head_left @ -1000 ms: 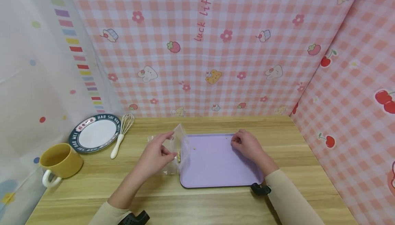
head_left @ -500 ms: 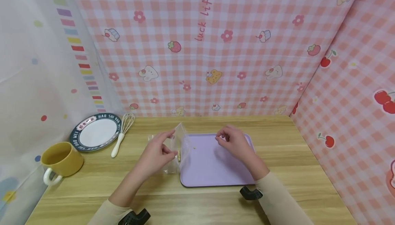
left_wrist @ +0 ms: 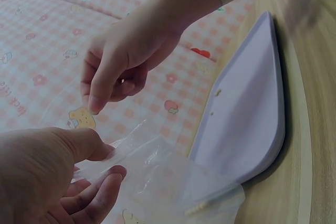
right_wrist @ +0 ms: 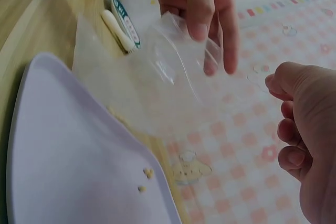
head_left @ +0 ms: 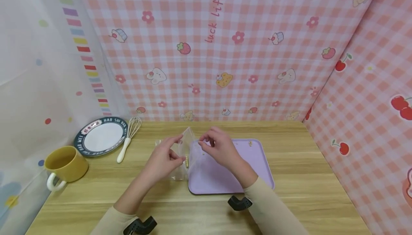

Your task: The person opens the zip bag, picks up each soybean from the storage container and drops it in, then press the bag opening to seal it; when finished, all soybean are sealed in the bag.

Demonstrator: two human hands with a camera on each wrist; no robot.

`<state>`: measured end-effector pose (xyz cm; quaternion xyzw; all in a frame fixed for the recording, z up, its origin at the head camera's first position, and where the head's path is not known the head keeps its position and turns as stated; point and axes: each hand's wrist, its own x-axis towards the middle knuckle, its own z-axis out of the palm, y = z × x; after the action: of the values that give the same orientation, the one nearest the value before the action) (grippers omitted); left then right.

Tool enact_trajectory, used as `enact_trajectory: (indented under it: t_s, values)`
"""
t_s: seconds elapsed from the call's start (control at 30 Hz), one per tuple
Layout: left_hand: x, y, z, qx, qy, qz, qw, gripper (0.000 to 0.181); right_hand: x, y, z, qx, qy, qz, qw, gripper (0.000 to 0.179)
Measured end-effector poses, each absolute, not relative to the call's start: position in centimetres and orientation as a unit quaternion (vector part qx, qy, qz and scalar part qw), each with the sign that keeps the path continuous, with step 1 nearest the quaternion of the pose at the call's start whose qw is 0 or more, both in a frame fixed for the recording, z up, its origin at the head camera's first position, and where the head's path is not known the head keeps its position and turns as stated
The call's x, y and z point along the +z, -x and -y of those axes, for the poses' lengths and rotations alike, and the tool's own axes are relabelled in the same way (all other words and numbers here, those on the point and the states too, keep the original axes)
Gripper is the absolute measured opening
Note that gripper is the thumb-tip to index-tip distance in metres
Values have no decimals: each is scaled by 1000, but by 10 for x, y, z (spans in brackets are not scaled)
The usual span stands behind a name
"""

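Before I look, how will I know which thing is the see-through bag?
On the wooden table, find the purple tray. At its left end, the grip of the left hand holds the bag. Unlike the solid tray, you can see through it, and a little row of yellow bits shows inside.

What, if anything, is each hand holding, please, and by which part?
The left hand holds the clear plastic bag near its upper edge, between thumb and fingers. Whether the right hand pinches anything small cannot be told.
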<state>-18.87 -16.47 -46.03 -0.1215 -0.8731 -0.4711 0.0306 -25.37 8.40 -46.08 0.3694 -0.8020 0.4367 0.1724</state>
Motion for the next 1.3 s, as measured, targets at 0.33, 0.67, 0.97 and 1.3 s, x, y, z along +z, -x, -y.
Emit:
enact_trajectory:
  t_s: [0.33, 0.67, 0.97, 1.3]
  values:
    - [-459, 187, 165, -468, 114, 876, 22, 78, -458, 247, -62, 420, -398, 799, 166, 6]
    - [-460, 187, 165, -468, 119, 875, 23, 78, -455, 246, -50, 408, -394, 811, 144, 7]
    - [-462, 187, 165, -467, 120, 876, 20, 78, -459, 247, -46, 396, -394, 815, 151, 10]
    - [-458, 188, 166, -463, 125, 877, 30, 78, -455, 253, -63, 415, -358, 826, 134, 9]
